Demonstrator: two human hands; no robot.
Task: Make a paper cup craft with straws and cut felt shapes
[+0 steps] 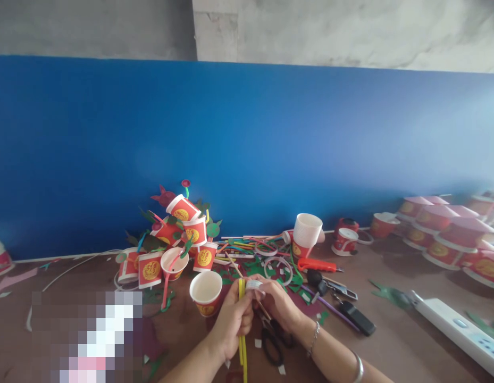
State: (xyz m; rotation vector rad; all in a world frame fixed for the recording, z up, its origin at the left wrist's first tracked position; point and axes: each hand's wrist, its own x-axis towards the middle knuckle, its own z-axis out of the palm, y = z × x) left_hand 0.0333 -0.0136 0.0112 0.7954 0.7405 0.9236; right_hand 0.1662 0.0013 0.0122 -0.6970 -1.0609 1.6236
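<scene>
While both hands work at the near edge of the table (390,298), a finished cluster of cups (178,234) with stems and leaves stands beyond the left hand (231,319). A row of lidded cups (442,229) lies well off to the right of the right hand (278,306). One loose cup (206,291) sits just beside the left hand, and scissors (273,340) lie below the right wrist. The left hand is closed around a yellow straw (242,346), upright between the hands. The right fingers pinch a white strip (253,285) at its top (whether it is fixed cannot be told). Judged early: this straw carries no cup or leaf yet.
</scene>
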